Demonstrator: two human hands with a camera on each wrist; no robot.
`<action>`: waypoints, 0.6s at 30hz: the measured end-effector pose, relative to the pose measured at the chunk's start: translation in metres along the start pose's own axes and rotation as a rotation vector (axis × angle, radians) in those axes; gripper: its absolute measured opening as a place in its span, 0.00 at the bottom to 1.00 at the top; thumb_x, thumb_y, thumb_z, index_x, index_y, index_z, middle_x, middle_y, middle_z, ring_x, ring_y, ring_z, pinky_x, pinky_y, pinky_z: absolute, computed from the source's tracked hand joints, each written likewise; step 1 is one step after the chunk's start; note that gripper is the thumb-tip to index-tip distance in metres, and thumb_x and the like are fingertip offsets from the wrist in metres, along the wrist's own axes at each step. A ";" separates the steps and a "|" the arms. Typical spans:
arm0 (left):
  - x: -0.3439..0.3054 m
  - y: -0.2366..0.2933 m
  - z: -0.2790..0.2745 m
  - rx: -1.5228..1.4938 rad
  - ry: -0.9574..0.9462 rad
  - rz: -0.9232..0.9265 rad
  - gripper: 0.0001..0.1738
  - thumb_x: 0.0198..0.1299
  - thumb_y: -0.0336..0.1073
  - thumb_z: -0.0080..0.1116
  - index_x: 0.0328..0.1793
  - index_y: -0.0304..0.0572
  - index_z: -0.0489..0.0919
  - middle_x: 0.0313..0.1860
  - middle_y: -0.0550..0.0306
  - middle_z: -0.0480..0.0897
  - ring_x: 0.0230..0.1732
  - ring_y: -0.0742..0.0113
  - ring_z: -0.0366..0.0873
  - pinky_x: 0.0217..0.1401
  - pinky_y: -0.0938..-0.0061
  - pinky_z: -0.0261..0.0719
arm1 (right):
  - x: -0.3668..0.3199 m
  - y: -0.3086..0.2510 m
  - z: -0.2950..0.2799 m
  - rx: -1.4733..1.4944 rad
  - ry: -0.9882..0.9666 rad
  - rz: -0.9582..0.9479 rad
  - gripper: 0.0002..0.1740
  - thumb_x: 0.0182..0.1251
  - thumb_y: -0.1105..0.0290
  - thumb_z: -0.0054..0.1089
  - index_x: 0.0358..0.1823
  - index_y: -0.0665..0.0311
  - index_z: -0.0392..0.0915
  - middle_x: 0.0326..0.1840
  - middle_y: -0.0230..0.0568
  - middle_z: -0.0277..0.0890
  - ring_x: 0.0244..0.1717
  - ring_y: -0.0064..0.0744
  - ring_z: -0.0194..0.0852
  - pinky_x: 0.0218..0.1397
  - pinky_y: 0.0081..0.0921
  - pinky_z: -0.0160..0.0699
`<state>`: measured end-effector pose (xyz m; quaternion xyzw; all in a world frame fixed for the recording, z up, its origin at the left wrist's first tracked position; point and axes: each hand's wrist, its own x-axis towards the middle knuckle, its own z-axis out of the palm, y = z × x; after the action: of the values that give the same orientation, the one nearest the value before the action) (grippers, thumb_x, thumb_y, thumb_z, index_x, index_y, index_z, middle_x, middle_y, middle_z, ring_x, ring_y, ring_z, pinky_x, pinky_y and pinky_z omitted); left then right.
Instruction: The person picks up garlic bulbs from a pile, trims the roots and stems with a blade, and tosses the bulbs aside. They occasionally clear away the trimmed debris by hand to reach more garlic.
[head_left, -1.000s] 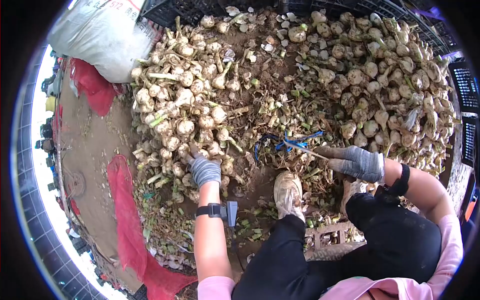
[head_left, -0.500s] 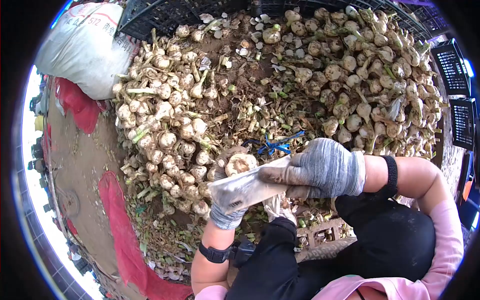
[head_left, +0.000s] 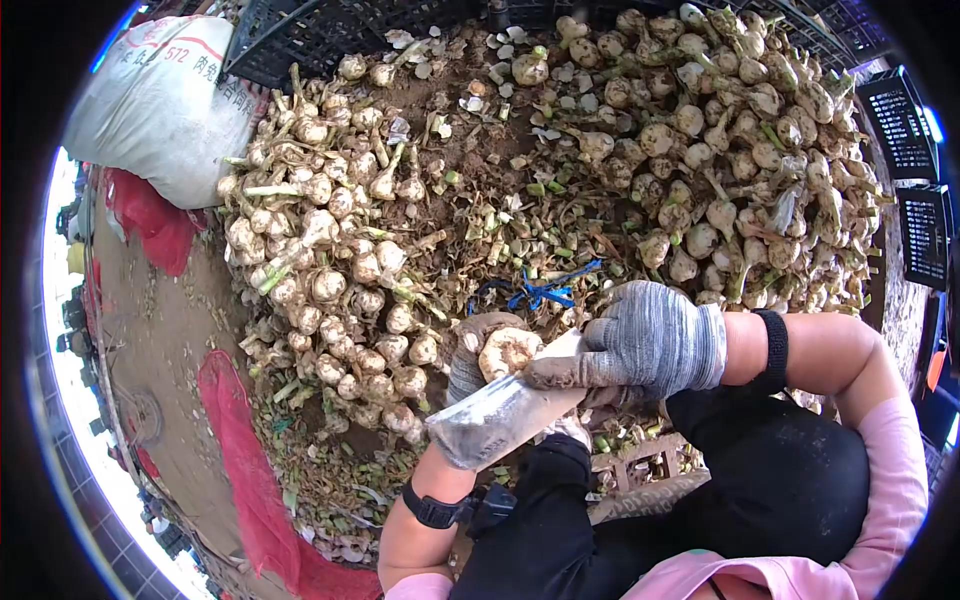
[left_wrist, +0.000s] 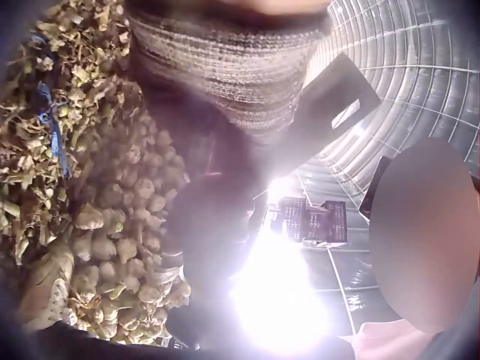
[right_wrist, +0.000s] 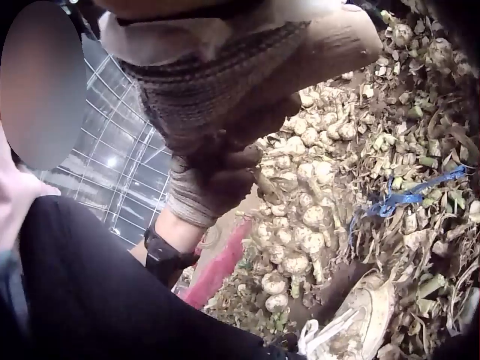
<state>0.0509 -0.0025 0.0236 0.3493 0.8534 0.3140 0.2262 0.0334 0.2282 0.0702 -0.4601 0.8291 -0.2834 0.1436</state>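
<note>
Compared with a second ago, the left hand (head_left: 466, 372) is no longer reaching into the garlic pile (head_left: 328, 285) at left; it is holding a garlic bulb (head_left: 507, 352) at the centre of the frame. The right hand (head_left: 645, 340) is gripping a broad knife (head_left: 505, 415), its blade slanting toward lower centre and covering part of the left hand. Blue string (head_left: 545, 293) is lying just above the hands, and another pile (head_left: 715, 150) is filling the upper right.
</note>
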 end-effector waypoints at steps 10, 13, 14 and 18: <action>-0.007 -0.002 -0.031 -0.490 0.246 0.127 0.25 0.48 0.46 0.71 0.45 0.44 0.71 0.42 0.58 0.76 0.41 0.58 0.77 0.50 0.64 0.74 | -0.045 0.038 -0.004 0.783 0.119 0.750 0.31 0.72 0.55 0.48 0.73 0.57 0.56 0.38 0.44 0.80 0.39 0.28 0.78 0.45 0.29 0.75; -0.012 -0.023 -0.022 -0.534 0.163 0.296 0.23 0.46 0.48 0.71 0.42 0.44 0.75 0.38 0.56 0.77 0.40 0.54 0.76 0.46 0.64 0.74 | -0.042 0.026 -0.004 0.917 0.074 0.531 0.32 0.73 0.53 0.47 0.72 0.62 0.57 0.56 0.49 0.75 0.59 0.35 0.72 0.61 0.29 0.68; -0.024 -0.026 -0.019 -0.251 0.133 0.270 0.23 0.47 0.49 0.70 0.42 0.43 0.77 0.37 0.54 0.78 0.39 0.53 0.76 0.45 0.63 0.74 | -0.037 0.020 -0.004 0.951 0.084 0.429 0.32 0.72 0.53 0.47 0.71 0.63 0.58 0.60 0.51 0.73 0.63 0.36 0.69 0.65 0.29 0.65; 0.009 0.019 -0.038 0.004 0.019 0.319 0.18 0.52 0.48 0.64 0.40 0.42 0.79 0.33 0.52 0.80 0.37 0.52 0.78 0.45 0.57 0.75 | -0.018 0.005 -0.010 0.890 -0.048 0.303 0.32 0.71 0.55 0.50 0.70 0.64 0.59 0.63 0.51 0.70 0.66 0.35 0.66 0.68 0.30 0.61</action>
<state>0.0307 0.0000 0.0616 0.4777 0.7898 0.3478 0.1645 0.0343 0.2492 0.0746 -0.2339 0.6812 -0.5764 0.3860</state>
